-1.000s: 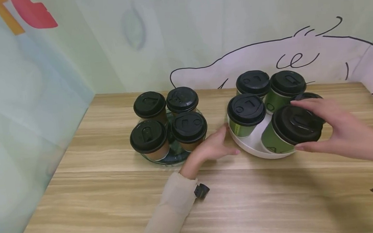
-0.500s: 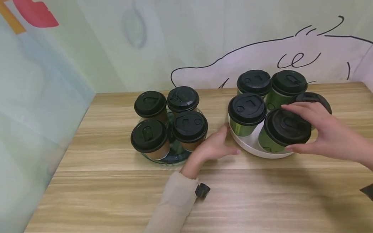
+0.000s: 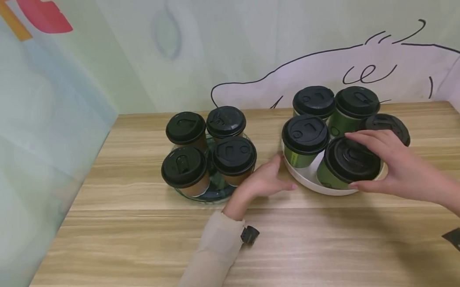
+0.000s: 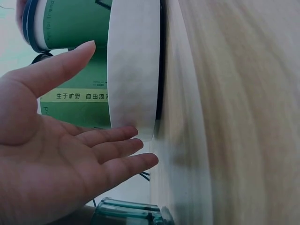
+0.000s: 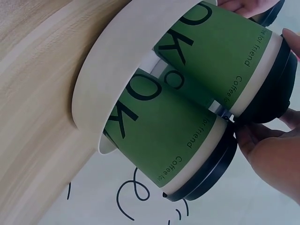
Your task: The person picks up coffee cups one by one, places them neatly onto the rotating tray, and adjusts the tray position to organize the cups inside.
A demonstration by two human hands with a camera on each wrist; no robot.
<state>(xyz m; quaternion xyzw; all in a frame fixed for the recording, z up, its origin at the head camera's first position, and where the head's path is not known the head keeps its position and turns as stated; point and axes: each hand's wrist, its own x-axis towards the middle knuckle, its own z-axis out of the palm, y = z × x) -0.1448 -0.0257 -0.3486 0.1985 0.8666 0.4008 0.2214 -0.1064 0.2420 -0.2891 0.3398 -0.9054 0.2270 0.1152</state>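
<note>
My right hand (image 3: 403,170) grips the lid edge of a green paper coffee cup (image 3: 328,173) with a black lid, thumb at the front and fingers behind. In the right wrist view, this green cup (image 5: 218,58) has its base inside the round white tray (image 5: 105,82), beside another green cup (image 5: 159,126). My left hand (image 3: 264,179) is at the tray's left side; in the left wrist view its straight fingertips meet the white wall (image 4: 133,70). Several more green cups with black lids, such as the front left one (image 3: 304,134), stand on this tray.
Left of my left hand, a clear glass plate (image 3: 206,201) carries several brown cups (image 3: 195,188) with black lids. Both groups stand on a wood-grain table (image 3: 141,250). A printed backdrop (image 3: 247,37) rises behind the table's far edge.
My right hand has moved left with the green cup, bringing it closer to the front left cup and uncovering more of the cup behind. My left hand stays at the tray.
</note>
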